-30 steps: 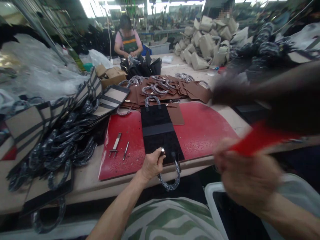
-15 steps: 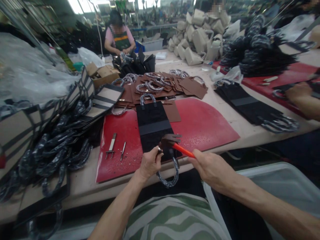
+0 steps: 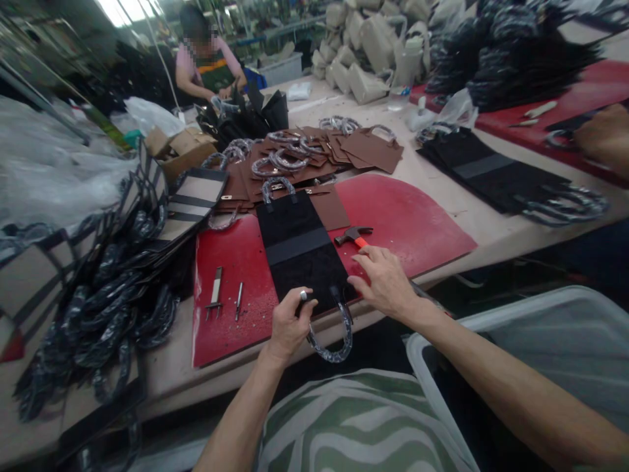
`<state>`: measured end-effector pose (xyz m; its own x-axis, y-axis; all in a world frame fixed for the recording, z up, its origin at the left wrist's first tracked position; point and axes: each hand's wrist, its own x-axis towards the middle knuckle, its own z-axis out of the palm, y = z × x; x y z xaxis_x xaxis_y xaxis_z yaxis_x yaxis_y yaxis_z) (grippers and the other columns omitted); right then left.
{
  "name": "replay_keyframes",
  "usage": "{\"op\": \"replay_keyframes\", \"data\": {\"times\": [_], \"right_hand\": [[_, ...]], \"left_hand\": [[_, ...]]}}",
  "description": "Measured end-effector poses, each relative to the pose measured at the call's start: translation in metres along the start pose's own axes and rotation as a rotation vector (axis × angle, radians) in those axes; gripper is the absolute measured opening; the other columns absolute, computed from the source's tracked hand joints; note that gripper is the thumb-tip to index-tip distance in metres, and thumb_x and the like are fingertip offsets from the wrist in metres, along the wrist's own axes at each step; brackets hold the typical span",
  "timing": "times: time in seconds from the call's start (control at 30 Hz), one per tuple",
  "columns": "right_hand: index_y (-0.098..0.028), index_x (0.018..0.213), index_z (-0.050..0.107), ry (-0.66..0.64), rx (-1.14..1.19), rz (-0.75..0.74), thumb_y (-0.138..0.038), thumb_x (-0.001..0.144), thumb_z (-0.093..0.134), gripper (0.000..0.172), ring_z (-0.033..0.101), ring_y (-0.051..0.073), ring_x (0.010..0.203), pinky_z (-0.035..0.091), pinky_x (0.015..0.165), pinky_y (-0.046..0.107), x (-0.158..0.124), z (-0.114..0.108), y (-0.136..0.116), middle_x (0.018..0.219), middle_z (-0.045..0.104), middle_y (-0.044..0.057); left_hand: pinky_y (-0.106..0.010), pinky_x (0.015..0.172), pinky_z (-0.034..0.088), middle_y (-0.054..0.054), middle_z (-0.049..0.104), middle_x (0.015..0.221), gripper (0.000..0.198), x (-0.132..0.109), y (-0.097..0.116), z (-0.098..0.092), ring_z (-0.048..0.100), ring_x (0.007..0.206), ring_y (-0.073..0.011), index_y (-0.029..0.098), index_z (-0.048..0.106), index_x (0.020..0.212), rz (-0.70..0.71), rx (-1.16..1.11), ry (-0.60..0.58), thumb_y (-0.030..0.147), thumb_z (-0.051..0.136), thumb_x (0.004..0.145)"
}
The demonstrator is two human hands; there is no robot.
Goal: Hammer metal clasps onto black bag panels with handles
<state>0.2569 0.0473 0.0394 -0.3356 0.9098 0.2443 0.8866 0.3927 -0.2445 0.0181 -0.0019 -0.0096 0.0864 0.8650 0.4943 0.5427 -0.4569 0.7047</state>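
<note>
My left hand (image 3: 291, 324) is closed at the near edge of a black bag panel (image 3: 307, 272), pinching a short tool with a silver end (image 3: 303, 295); the fingers hide most of it. A plastic-wrapped handle (image 3: 334, 357) hangs from the panel over the table edge, and another wrapped handle (image 3: 278, 182) lies at its far end. To the right, my right hand (image 3: 386, 282) is open with fingers apart, above the orange grip of a claw hammer (image 3: 356, 236). The hammer's head rests on the red mat (image 3: 417, 223) beside the panel; the hand covers part of its handle.
A pronged tool (image 3: 215, 295) and a thin metal rod (image 3: 238, 300) lie left on the mat. Brown panels (image 3: 373, 151) are heaped behind, striped bags (image 3: 196, 193) at left, black panels (image 3: 484, 167) at right. A co-worker (image 3: 209, 59) sits opposite; another person's hand (image 3: 604, 134) is far right.
My right hand has lowered the hammer from above the panel to the mat at its right and loosened its fingers. My left hand stays near the panel's edge. The view has shifted slightly.
</note>
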Motion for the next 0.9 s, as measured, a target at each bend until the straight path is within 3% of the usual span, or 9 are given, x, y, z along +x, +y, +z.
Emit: {"op": "replay_keyframes", "data": {"times": [0.1,0.23,0.4,0.57,0.7,0.87,0.9], "right_hand": [[-0.016,0.126,0.060,-0.069,0.136,-0.111,-0.045,0.085,0.067,0.051,0.046,0.033,0.121,0.036,0.101,0.046,-0.003,0.016,-0.021,0.134,0.053,0.016],[-0.016,0.137,0.054,-0.119,0.181,-0.095,-0.045,0.079,0.072,0.067,0.036,0.036,0.133,0.030,0.108,0.051,-0.007,0.035,-0.030,0.148,0.043,0.017],[-0.016,0.139,0.053,-0.142,0.205,-0.068,-0.045,0.078,0.073,0.070,0.033,0.036,0.136,0.026,0.111,0.053,-0.007,0.040,-0.028,0.150,0.041,0.016],[-0.017,0.139,0.053,-0.132,0.211,-0.060,-0.045,0.079,0.073,0.070,0.033,0.037,0.137,0.026,0.112,0.054,-0.007,0.040,-0.028,0.151,0.041,0.015],[-0.018,0.139,0.053,-0.137,0.212,-0.064,-0.046,0.079,0.073,0.069,0.033,0.036,0.137,0.026,0.112,0.054,-0.007,0.040,-0.028,0.151,0.041,0.015],[-0.018,0.139,0.053,-0.136,0.222,-0.059,-0.045,0.079,0.073,0.069,0.034,0.037,0.137,0.025,0.113,0.054,-0.007,0.040,-0.028,0.151,0.041,0.015],[-0.018,0.139,0.053,-0.135,0.225,-0.059,-0.045,0.079,0.073,0.069,0.034,0.037,0.137,0.025,0.113,0.055,-0.007,0.040,-0.027,0.151,0.041,0.015]], "left_hand": [[-0.028,0.080,0.059,-0.005,0.072,0.093,0.011,-0.003,-0.001,0.002,0.071,0.087,-0.0168,0.018,0.066,0.102,0.033,0.035,0.025,0.021,0.059,0.093],[-0.029,0.080,0.060,-0.005,0.074,0.094,0.013,-0.006,-0.002,0.004,0.072,0.087,-0.0172,0.018,0.067,0.102,0.033,0.085,0.073,0.019,0.057,0.094],[-0.031,0.083,0.060,-0.005,0.075,0.095,0.013,-0.006,-0.003,0.004,0.073,0.090,-0.0182,0.018,0.067,0.101,-0.066,0.112,0.101,0.020,0.056,0.095],[-0.031,0.083,0.061,-0.007,0.076,0.097,0.013,-0.007,-0.005,0.002,0.074,0.092,-0.0190,0.018,0.066,0.102,0.091,0.140,0.042,0.020,0.056,0.095],[-0.032,0.083,0.062,-0.006,0.076,0.094,0.013,-0.006,-0.003,0.000,0.074,0.089,-0.0189,0.017,0.065,0.103,-0.051,0.145,0.104,0.022,0.055,0.096],[-0.031,0.084,0.062,-0.008,0.076,0.100,0.011,-0.008,-0.004,-0.002,0.074,0.094,-0.0195,0.018,0.066,0.101,0.190,0.102,0.000,0.017,0.058,0.093],[-0.031,0.085,0.062,-0.008,0.076,0.100,0.011,-0.009,-0.004,-0.001,0.074,0.094,-0.0197,0.018,0.066,0.101,0.183,0.092,0.003,0.017,0.058,0.093]]}}
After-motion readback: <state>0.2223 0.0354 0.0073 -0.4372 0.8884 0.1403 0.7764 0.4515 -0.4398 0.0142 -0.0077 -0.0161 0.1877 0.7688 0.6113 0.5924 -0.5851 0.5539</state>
